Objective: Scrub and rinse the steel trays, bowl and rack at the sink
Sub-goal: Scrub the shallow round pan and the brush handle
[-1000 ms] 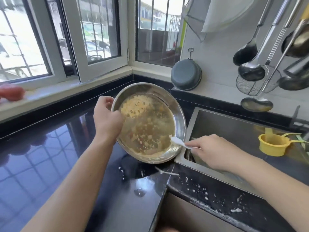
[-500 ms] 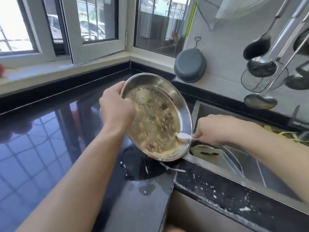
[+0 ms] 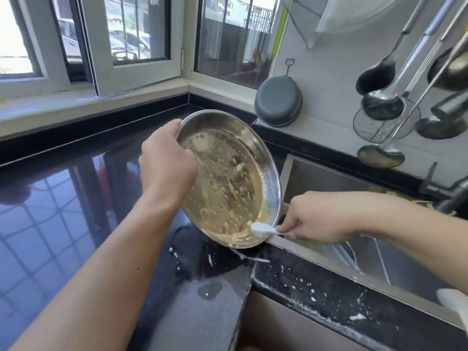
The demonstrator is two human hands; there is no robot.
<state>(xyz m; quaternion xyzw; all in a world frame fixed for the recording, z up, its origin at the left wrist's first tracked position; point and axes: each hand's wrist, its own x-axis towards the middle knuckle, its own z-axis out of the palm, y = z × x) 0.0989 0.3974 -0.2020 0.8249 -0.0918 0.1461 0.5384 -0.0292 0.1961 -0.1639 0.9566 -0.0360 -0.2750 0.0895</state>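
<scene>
A round steel tray (image 3: 253, 148) is tilted steeply toward the sink, its lower rim near the sink's left edge. Its inside is smeared with yellowish batter that pools at the bottom. My left hand (image 3: 167, 160) grips the tray's upper left rim. My right hand (image 3: 319, 219) pinches a white spoon (image 3: 262, 228), whose bowl touches the batter at the tray's lowest point. The steel sink (image 3: 329, 178) lies to the right, partly hidden by my right arm.
A glossy black counter (image 3: 63, 211) spreads to the left, with white splashes (image 3: 210, 290) near the front. A grey pan (image 3: 278, 101) hangs on the wall. Ladles and a wire skimmer (image 3: 385, 122) hang at the upper right. A windowsill runs along the back.
The tray has tipped further toward the sink and the batter has run down to its lower rim. My right hand has moved the spoon lower along that rim.
</scene>
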